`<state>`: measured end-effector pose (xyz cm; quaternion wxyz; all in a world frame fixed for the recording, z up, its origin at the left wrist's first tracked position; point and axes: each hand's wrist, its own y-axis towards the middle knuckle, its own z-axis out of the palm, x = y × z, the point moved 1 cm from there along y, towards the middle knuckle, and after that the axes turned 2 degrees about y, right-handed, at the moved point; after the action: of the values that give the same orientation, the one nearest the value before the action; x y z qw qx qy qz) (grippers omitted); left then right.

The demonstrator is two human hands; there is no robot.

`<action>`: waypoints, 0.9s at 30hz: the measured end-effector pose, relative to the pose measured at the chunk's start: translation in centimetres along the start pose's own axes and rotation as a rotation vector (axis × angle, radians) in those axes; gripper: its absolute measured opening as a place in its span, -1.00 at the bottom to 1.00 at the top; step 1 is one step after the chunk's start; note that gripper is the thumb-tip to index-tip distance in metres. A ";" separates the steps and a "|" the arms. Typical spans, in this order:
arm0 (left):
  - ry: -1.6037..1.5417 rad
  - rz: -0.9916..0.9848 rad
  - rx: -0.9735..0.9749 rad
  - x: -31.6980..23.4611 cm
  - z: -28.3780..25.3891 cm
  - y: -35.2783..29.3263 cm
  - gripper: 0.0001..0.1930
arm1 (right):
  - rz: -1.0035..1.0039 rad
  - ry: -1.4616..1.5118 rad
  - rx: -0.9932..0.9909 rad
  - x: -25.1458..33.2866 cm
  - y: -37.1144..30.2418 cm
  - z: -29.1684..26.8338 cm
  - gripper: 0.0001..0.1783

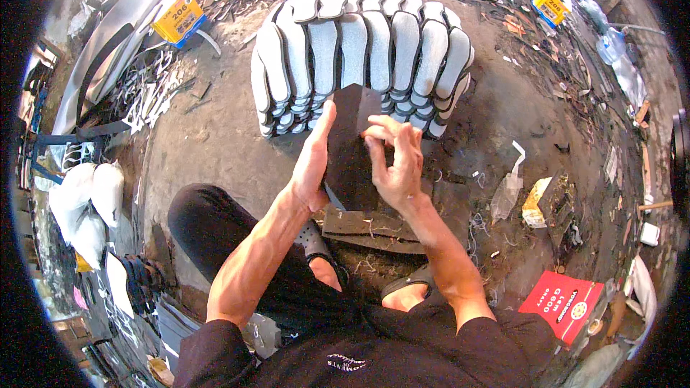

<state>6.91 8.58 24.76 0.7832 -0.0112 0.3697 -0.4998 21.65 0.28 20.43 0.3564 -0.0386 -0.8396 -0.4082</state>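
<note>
A dark, stiff, flat piece [346, 151] with a pointed top edge stands tilted up in front of me; its exact kind I cannot make out. My left hand [310, 165] is closed along its left side, thumb stretched upward. On the right, my right hand [397, 165] pinches its edge near the top, where a greyer strip [369, 108] shows. Just beyond lies a broad pile of shoe soles [353, 47], pale blue-grey on top with dark edges, stacked in overlapping rows. Brown flat boards [374, 226] lie below my hands, between my feet.
Yellow boxes stand at the far left [177, 20] and far right [552, 3]. White offcut strips [154, 93] litter the left floor. Stuffed white bags [90, 201] sit at left. A red box [562, 307], a clear plastic bag [507, 194] and torn cardboard [550, 201] lie right.
</note>
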 end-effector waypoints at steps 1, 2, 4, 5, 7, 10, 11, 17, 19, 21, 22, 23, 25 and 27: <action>-0.009 -0.029 -0.002 0.3 0.3 0.0 -0.36 | 0.002 -0.014 -0.008 -1.0 0.6 -0.5 -0.73; -0.017 -0.058 -0.003 0.5 0.8 0.0 -0.36 | 0.005 -0.030 -0.017 -1.9 1.3 -0.8 -0.75; 0.040 -0.049 -0.043 0.9 1.9 0.1 -0.32 | 0.282 0.195 -0.041 -4.4 2.1 -0.7 -0.57; 0.044 -0.052 -0.077 1.2 2.2 -0.1 -0.32 | 0.451 0.323 0.030 -5.0 1.4 -1.4 -0.52; 0.087 -0.009 0.012 1.0 0.7 -0.1 -0.32 | 0.665 0.689 0.114 -5.7 1.3 -1.9 -0.35; 0.365 0.236 -0.217 1.2 0.1 1.1 -0.29 | 0.819 1.568 -0.056 -4.9 1.5 -2.5 -0.26; 0.528 0.348 -0.227 2.1 0.5 1.2 -0.30 | 0.745 1.635 -0.029 -4.8 1.5 -2.6 -0.15; 1.001 0.593 -0.398 4.8 1.6 2.1 -0.22 | 0.628 1.207 -0.078 0.7 -0.3 1.0 -0.09; 0.915 0.632 -0.440 2.9 -0.6 3.5 -0.32 | 0.632 1.249 -0.045 2.1 -1.4 2.1 -0.12; 0.735 0.577 -0.398 1.5 -2.5 4.6 -0.32 | 0.626 1.318 0.001 2.2 -0.9 2.2 -0.10; 0.633 0.511 -0.340 1.7 -3.0 4.7 -0.33 | 0.585 1.308 -0.007 1.6 -0.4 2.0 -0.10; 0.531 0.448 -0.293 1.7 -3.5 5.0 -0.33 | 0.581 1.309 -0.033 0.1 -0.7 2.1 -0.10; 0.045 0.011 -0.155 0.9 1.5 2.3 -0.33 | 0.452 1.027 -0.017 -2.8 -0.9 1.4 -0.13; 0.044 -0.013 -0.103 0.8 0.7 1.9 -0.32 | 0.302 0.743 0.065 -4.3 -0.8 0.8 -0.16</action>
<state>8.94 8.66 24.13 0.7699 -0.0431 0.4120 -0.4854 24.08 1.29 16.87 0.6928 0.0000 -0.6509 -0.3104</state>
